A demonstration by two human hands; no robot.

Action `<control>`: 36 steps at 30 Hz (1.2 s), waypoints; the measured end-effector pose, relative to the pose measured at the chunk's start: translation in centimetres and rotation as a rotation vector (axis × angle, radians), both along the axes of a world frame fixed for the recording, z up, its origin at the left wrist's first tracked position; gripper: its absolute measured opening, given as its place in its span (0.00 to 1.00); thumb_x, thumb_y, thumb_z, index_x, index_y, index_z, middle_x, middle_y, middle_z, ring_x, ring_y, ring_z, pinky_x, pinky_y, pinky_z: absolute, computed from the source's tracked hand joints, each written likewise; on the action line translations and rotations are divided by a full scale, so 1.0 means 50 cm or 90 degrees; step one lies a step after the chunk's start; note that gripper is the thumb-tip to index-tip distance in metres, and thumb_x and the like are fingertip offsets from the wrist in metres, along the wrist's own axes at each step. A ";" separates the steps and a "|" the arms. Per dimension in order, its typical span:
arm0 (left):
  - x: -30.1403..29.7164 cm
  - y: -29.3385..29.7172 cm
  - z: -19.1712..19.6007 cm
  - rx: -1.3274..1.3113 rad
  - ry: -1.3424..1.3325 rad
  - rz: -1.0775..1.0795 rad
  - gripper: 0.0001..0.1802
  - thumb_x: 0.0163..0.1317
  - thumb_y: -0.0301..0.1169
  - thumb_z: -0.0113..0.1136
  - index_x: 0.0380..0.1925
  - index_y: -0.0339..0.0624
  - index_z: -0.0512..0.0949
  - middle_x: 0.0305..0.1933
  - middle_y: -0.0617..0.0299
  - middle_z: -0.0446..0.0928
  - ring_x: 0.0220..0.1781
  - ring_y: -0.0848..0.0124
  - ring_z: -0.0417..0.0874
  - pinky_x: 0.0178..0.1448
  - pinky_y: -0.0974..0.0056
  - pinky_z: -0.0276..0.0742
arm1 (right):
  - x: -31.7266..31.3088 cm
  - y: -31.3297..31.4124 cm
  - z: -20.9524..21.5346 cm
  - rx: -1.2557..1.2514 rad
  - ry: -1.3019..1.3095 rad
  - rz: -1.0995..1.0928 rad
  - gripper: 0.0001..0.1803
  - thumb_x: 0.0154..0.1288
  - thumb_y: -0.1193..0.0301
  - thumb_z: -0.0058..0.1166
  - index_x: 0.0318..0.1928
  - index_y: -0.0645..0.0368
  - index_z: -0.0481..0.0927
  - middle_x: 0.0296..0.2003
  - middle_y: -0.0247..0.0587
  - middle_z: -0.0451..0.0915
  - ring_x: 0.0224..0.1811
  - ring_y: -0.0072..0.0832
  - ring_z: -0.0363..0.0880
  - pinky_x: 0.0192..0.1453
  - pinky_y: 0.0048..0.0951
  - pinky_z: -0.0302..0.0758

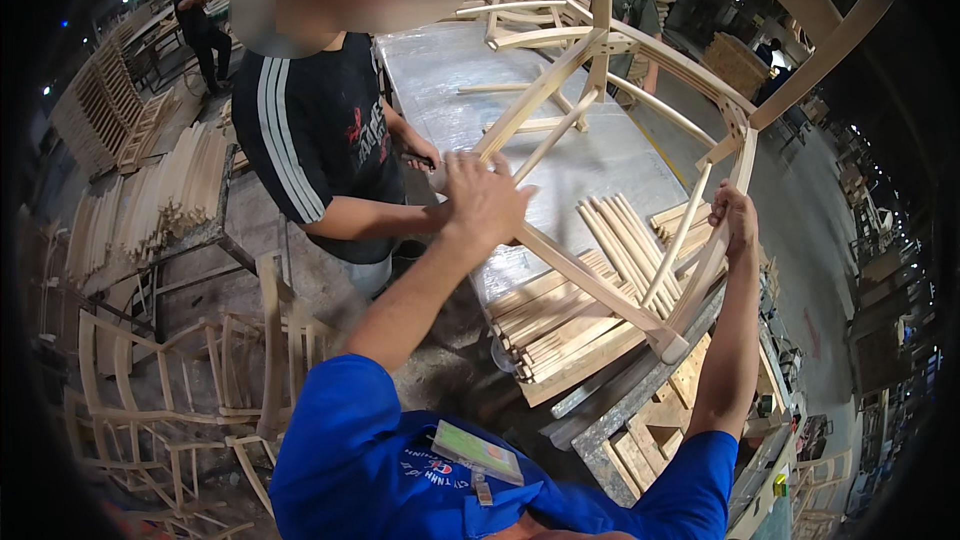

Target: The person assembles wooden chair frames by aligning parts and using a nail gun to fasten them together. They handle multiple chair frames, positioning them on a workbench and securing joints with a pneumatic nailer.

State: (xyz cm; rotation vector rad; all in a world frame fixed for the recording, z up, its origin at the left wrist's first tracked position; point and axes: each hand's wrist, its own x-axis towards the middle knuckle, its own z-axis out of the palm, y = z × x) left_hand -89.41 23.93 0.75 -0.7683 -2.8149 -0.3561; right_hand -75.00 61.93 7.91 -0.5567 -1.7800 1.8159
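A pale wooden chair frame (590,278) stands tilted over the table in front of me, its legs and rails joined. My left hand (484,202) lies across its near left corner, fingers stretched out and apart. On the other side, my right hand (735,217) is closed around a long curved member of the same frame. Slim round stretchers (680,235) run between its members. Just beyond my left hand, a co-worker's hand (422,152) holds a small dark object I cannot make out. Part of the corner is hidden beneath my left palm.
The film-covered table (420,55) carries bundled wooden sticks (625,235) and loose chair parts (520,35). A person in a black striped shirt (320,130) stands at its left side. Chair frames (180,410) are stacked at lower left. A wooden jig (640,450) lies near my right arm.
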 end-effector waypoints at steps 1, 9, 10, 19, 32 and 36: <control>-0.014 -0.026 -0.009 -0.060 -0.016 0.023 0.41 0.69 0.59 0.55 0.61 0.29 0.77 0.61 0.33 0.77 0.72 0.40 0.70 0.80 0.40 0.49 | -0.004 -0.007 0.004 -0.003 0.005 0.007 0.15 0.59 0.72 0.58 0.47 0.56 0.73 0.27 0.27 0.71 0.23 0.16 0.69 0.25 0.24 0.70; -0.112 -0.187 -0.044 0.178 0.087 -0.224 0.17 0.73 0.38 0.51 0.40 0.37 0.84 0.42 0.51 0.85 0.51 0.49 0.83 0.64 0.45 0.70 | -0.001 -0.044 0.015 0.031 -0.016 -0.003 0.14 0.59 0.71 0.58 0.46 0.56 0.75 0.25 0.28 0.70 0.21 0.18 0.70 0.24 0.26 0.71; -0.115 -0.197 -0.045 0.183 0.050 -0.226 0.17 0.72 0.37 0.50 0.41 0.37 0.83 0.44 0.49 0.85 0.52 0.49 0.83 0.64 0.44 0.71 | -0.002 -0.044 0.015 0.032 -0.013 -0.003 0.14 0.59 0.71 0.59 0.46 0.56 0.75 0.25 0.28 0.70 0.21 0.18 0.70 0.24 0.26 0.71; -0.083 -0.199 -0.029 0.101 -0.006 -0.126 0.17 0.62 0.34 0.57 0.50 0.39 0.79 0.52 0.48 0.80 0.57 0.49 0.79 0.65 0.46 0.72 | 0.001 -0.048 0.010 0.037 -0.020 -0.026 0.10 0.60 0.70 0.59 0.42 0.57 0.77 0.25 0.29 0.71 0.20 0.19 0.71 0.22 0.27 0.73; -0.013 -0.120 -0.079 0.149 0.274 -0.224 0.19 0.51 0.26 0.65 0.46 0.38 0.83 0.62 0.45 0.73 0.73 0.45 0.66 0.79 0.39 0.56 | 0.014 -0.076 0.010 0.255 -0.104 -0.157 0.16 0.65 0.68 0.61 0.49 0.58 0.72 0.30 0.33 0.75 0.25 0.23 0.77 0.27 0.29 0.77; -0.009 -0.110 -0.093 0.160 0.275 -0.153 0.24 0.54 0.27 0.64 0.53 0.33 0.80 0.69 0.44 0.70 0.76 0.41 0.62 0.81 0.39 0.53 | 0.030 -0.066 -0.012 0.282 -0.108 -0.154 0.19 0.62 0.70 0.59 0.51 0.62 0.73 0.33 0.37 0.77 0.26 0.23 0.79 0.28 0.30 0.78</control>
